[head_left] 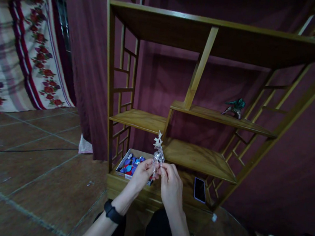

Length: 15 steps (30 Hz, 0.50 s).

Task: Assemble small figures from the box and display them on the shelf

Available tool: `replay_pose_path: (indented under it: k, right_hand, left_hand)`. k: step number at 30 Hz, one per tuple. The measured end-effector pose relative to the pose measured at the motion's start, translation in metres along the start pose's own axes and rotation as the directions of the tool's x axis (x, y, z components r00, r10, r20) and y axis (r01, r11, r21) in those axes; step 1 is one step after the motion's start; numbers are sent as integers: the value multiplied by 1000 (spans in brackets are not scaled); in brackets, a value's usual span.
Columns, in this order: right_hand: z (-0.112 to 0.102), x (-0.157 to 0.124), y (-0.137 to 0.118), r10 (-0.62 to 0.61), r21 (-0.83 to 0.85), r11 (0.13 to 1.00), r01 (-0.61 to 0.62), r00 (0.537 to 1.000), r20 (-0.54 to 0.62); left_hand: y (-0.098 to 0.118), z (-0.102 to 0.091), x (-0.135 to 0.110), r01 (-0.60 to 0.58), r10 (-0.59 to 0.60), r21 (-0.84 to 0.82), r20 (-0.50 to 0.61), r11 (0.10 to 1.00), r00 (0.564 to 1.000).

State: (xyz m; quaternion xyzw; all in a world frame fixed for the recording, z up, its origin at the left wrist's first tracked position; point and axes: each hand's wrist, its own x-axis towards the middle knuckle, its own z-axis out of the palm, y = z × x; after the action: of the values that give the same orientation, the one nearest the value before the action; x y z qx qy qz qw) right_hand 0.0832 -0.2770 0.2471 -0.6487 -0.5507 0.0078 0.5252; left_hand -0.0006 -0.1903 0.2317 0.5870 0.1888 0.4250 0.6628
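By wooden shelves on tiled floor, left fingers and right fingers pinch a silvery figurine.

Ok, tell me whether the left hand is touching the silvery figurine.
Touching: the head view shows the left hand gripping the lower part of the silvery figurine with its thumb and fingers.

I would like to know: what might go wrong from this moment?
The figurine is held low by the left hand and right hand, so it might tip or slip, perhaps into or beside the box.
Its spiky top sticks up unsupported and might snap if bumped.
The phone lies near the front edge; an arm might knock it off.
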Motion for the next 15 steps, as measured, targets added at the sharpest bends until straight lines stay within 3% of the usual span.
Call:
replay_pose_path:
  k: [7,11,15]
  right_hand:
    - [3,3,12,-14,63,998,14,1000,5]
    - [1,4,17,-3,131,991,7,1000,-24]
    - [-1,4,18,83,231,971,-64,994,-75]
  left_hand:
    - [0,-4,1,13,-10,35,-83,999,997]
    - [0,-5,0,-40,62,150,-147,988,987]
    - [-4,-10,0,-88,142,265,-192,960,971]
